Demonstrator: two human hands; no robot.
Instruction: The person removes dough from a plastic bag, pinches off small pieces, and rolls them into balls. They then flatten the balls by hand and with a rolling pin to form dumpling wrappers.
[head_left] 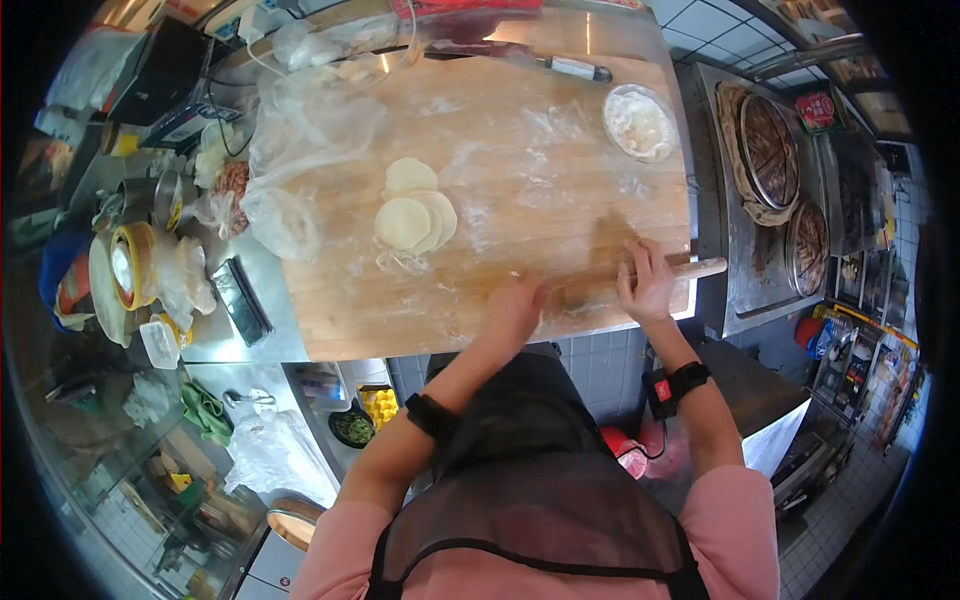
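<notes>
My right hand (650, 282) lies over a wooden rolling pin (700, 268), its fingers bent across the rod near the right edge of the wooden board (400, 320). The pin's bare end sticks out past that edge. Left of it, my left hand (515, 308) is low over the board, slightly blurred, with its fingers curled together. Whatever they pinch, if anything, is hidden. Several round, flat dough wrappers (405, 222) lie overlapping on the left half of the board. A clear bowl of white flour (640, 122) stands at the board's far right corner.
A plastic bag (300, 130) covers the board's left side. A knife (575, 68) lies along the back edge. Round trays (768, 152) sit on a metal counter at right. A dark phone-like object (242, 300) and yellow tubs (135, 265) are at left.
</notes>
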